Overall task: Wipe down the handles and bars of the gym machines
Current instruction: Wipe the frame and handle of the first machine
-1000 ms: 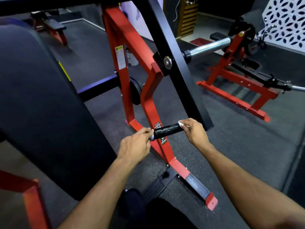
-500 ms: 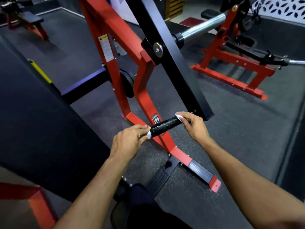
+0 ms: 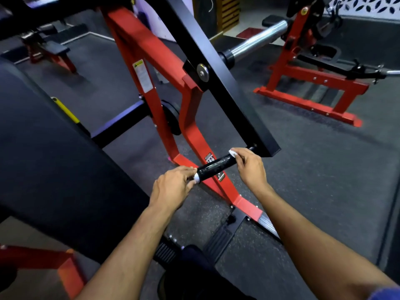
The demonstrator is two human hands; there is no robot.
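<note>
Hands first: our left hand (image 3: pixel 173 187) has its fingers curled round the free end of the black handle (image 3: pixel 215 166), pinching a bit of white cloth (image 3: pixel 197 178) against the tip. Our right hand (image 3: pixel 249 167) pinches a second white wad (image 3: pixel 233 153) against the inner end of that same handle, just where it meets the black lever arm (image 3: pixel 227 87). Both hands are therefore closed on cloth and grip together, one at each end, with the glossy middle of the handle bare between them.

The handle juts out sideways from the foot of the lever arm, in front of the red frame (image 3: pixel 190 118) and above the rubber floor (image 3: pixel 303 169).

We judge the wipe to be mid-course, with the middle stretch left to cover. The main risk is slipping: the grip looks slick and shiny, and the cloth pieces are small, so a firm stroke could slide a wad out from under our fingertips and drop it to the floor. The lever arm pivots on the bolt (image 3: pixel 202 72) higher up, so a hard push along the handle might swing the arm and throw our hands off, or bring the right knuckles against the arm's square end. With such small wads we could also leave the underside of the handle unwiped, since we cannot see it from here.
</note>
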